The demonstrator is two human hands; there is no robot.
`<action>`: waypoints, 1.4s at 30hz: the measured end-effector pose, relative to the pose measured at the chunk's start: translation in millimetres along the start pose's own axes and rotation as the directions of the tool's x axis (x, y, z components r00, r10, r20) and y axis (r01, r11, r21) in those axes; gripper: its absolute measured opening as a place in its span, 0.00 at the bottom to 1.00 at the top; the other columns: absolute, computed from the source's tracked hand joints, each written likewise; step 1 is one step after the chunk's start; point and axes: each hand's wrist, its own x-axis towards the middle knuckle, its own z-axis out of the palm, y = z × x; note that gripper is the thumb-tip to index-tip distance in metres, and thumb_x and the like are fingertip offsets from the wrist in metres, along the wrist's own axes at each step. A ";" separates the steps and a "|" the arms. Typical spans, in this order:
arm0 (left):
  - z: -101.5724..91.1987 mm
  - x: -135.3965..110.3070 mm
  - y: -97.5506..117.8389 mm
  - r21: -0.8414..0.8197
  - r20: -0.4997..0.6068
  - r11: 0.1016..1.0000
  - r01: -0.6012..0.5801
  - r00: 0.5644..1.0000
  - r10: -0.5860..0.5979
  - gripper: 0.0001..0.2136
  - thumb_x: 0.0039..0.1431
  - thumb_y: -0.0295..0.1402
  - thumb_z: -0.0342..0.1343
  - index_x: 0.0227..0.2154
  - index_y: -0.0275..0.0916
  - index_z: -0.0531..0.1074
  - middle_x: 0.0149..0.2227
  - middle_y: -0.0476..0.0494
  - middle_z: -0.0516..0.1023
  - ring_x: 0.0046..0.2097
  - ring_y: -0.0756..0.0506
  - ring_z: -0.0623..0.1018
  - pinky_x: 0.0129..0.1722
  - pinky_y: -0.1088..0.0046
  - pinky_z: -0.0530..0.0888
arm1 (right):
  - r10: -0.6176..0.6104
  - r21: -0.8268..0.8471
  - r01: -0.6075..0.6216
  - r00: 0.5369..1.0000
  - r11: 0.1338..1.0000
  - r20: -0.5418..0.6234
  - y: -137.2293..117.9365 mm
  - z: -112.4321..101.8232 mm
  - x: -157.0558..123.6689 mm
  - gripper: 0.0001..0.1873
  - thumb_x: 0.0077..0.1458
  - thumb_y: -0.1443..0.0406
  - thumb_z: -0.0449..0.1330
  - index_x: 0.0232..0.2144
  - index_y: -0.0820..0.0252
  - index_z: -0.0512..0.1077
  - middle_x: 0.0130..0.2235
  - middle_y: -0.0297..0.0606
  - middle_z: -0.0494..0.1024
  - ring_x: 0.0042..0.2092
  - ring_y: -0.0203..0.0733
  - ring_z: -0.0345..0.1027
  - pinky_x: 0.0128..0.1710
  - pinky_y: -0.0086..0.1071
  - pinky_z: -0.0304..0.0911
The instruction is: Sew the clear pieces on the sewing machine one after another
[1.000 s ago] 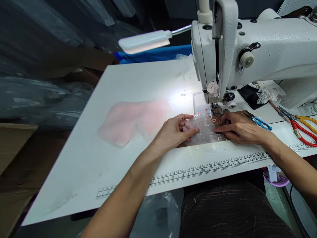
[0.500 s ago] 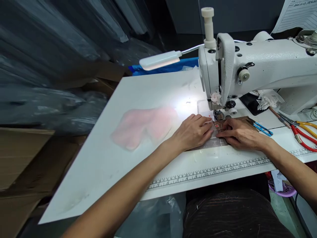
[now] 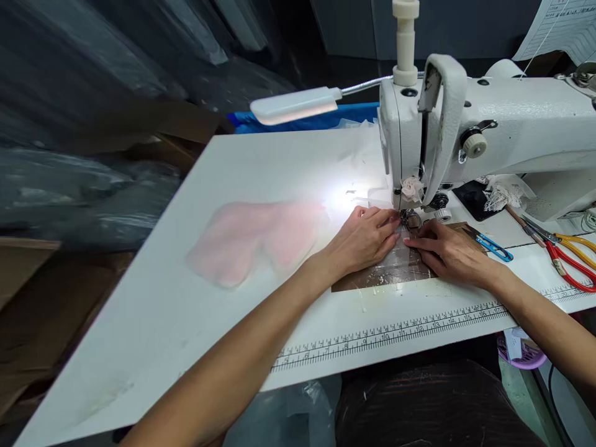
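Note:
The white sewing machine (image 3: 526, 112) stands at the right, with its presser foot (image 3: 406, 217) low over the work. Under my hands lies a thin, sheer fabric (image 3: 400, 257) on a brown shiny plate (image 3: 356, 280). My left hand (image 3: 365, 239) is left of the foot, fingers drawn together and pressed on the fabric's edge, fingertips almost at the foot. My right hand (image 3: 449, 251) pinches the fabric just right of the foot, thumb and forefinger together. Something small and red shows at its fingertips. Part of the fabric is hidden beneath both hands.
A pink shape (image 3: 261, 239) shows left on the white table (image 3: 153, 323). Blue thread snips (image 3: 496, 247) and red-and-yellow-handled scissors (image 3: 572, 261) lie right. A lamp (image 3: 295, 105) hangs over the table. A ruler strip (image 3: 386, 335) runs along the front edge.
The view has shifted, so the machine appears further right. More of the brown plate shows below my left hand. The small red mark is now at my right fingertips. Both hands stay beside the foot.

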 end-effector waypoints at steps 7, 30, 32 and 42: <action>5.7 -5.7 -2.9 0.077 -0.104 0.993 -0.086 0.990 0.094 0.17 0.72 0.35 0.41 0.49 0.36 0.75 0.51 0.34 0.78 0.47 0.38 0.77 0.44 0.59 0.69 | -0.022 0.030 0.024 0.997 0.999 -0.072 -2.4 3.8 -3.8 0.18 0.66 0.68 0.51 0.53 0.62 0.75 0.47 0.49 0.72 0.48 0.46 0.72 0.50 0.43 0.76; 7.6 -11.4 1.4 0.136 -0.239 0.978 -0.158 0.953 0.187 0.16 0.71 0.33 0.45 0.48 0.35 0.78 0.52 0.35 0.81 0.46 0.39 0.80 0.47 0.55 0.72 | -0.064 0.039 0.068 0.993 0.997 -0.094 -3.8 4.2 -3.9 0.17 0.66 0.69 0.51 0.51 0.62 0.75 0.45 0.48 0.73 0.47 0.46 0.70 0.49 0.45 0.75; 7.6 -11.6 1.5 0.128 -0.231 0.980 -0.152 0.956 0.179 0.16 0.71 0.32 0.45 0.48 0.36 0.78 0.52 0.36 0.81 0.46 0.39 0.80 0.47 0.56 0.72 | -0.069 0.035 0.073 0.992 0.997 -0.107 -3.8 4.8 -4.2 0.17 0.65 0.70 0.52 0.51 0.63 0.75 0.45 0.48 0.73 0.47 0.46 0.70 0.48 0.45 0.75; 9.6 -11.4 1.0 0.136 -0.240 0.979 -0.154 0.953 0.183 0.18 0.72 0.34 0.43 0.49 0.35 0.77 0.53 0.36 0.80 0.46 0.39 0.79 0.45 0.57 0.72 | -0.064 0.035 0.069 0.989 0.997 -0.130 -5.9 4.2 -4.3 0.16 0.65 0.70 0.53 0.50 0.63 0.77 0.45 0.47 0.74 0.46 0.45 0.71 0.47 0.42 0.76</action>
